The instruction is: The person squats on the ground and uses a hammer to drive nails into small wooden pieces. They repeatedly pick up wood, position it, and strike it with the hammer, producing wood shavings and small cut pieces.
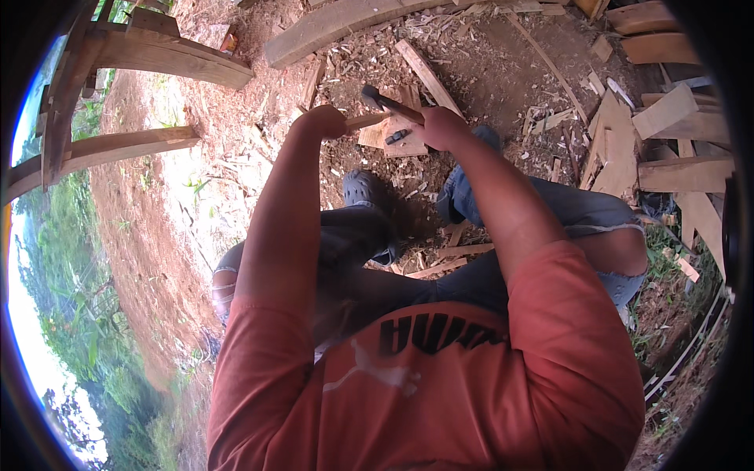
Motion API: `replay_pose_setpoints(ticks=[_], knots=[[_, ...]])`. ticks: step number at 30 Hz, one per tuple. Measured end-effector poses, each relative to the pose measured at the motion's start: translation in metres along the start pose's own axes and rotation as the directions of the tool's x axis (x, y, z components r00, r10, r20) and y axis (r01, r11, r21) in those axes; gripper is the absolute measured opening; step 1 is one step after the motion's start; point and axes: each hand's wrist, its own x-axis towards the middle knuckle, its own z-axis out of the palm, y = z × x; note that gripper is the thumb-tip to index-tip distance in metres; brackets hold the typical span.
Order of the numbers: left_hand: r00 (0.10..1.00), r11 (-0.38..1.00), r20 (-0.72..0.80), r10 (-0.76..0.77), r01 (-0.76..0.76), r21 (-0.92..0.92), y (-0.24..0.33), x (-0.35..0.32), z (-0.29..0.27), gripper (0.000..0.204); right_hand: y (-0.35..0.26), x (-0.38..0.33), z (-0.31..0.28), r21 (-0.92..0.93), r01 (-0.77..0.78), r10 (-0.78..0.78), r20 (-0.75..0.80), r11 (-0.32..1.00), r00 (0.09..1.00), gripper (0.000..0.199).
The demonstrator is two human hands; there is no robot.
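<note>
My right hand (444,129) is closed around the handle of a hammer-like tool (399,107). Its dark head (371,94) points to the far left; whether it has a blade I cannot tell. In my left hand (323,122) is a pale wooden stick (366,121), its free end reaching right, close to the tool's handle. Both hands are in front of my feet, over the ground. Below the stick and tool lies a flat wooden block (412,146). A small dark object (397,136), too small to make out, rests on that block.
Wood chips and shavings cover the dirt around my shoes (360,188). A long board (425,77) lies beyond the block, and a thick curved beam (338,30) farther off. Timber frames (157,59) stand at the left. Stacked planks (679,114) fill the right side.
</note>
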Motion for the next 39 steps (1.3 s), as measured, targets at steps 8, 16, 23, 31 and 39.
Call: replay_pose_setpoints(ticks=[8, 16, 23, 31, 39], knots=[[1.000, 1.000, 0.006, 0.016, -0.016, -0.003, -0.004, 0.002, 0.002, 0.046, -0.005, 0.002, -0.014, 0.027, -0.029, 0.026, 0.092, 0.999, 0.995, 0.050], [1.000, 0.999, -0.026, 0.002, -0.003, -0.049, 0.004, -0.010, -0.004, 0.045, -0.006, 0.003, -0.015, -0.013, -0.013, 0.014, 0.043, 1.000, 0.999, 0.047], [1.000, 0.999, 0.019, -0.007, 0.008, -0.050, 0.007, -0.010, -0.008, 0.045, 0.001, 0.003, -0.012, 0.004, -0.011, 0.011, 0.049, 1.000, 0.999, 0.047], [0.999, 0.999, 0.019, 0.039, -0.040, 0.024, -0.010, 0.005, 0.007, 0.046, -0.008, -0.005, -0.007, 0.012, 0.011, -0.011, 0.039, 1.000, 0.999, 0.048], [1.000, 1.000, -0.006, 0.010, -0.010, -0.019, 0.006, -0.008, -0.006, 0.047, 0.000, 0.006, -0.010, 0.041, 0.004, -0.005, 0.034, 0.999, 0.999, 0.047]])
